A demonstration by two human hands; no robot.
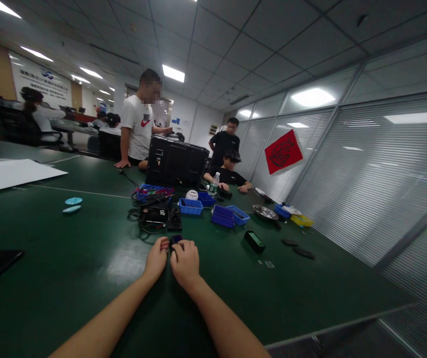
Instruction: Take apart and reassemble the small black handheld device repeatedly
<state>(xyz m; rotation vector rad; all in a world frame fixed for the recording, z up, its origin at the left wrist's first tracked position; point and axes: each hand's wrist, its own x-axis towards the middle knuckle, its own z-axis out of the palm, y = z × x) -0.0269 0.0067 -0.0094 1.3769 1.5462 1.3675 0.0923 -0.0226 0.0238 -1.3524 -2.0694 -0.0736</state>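
Just below the frame's centre, the left hand (156, 259) and right hand (185, 262) are meeting on the green tabletop (67, 278), fingers curling closed around a small dark device (176, 239) between them. Blue trays (190, 207) are sitting higher up.

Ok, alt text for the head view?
Left hand and right hand together hold a small dark device at a green table. Beyond lie cables, blue trays and a black computer case, with people further back.
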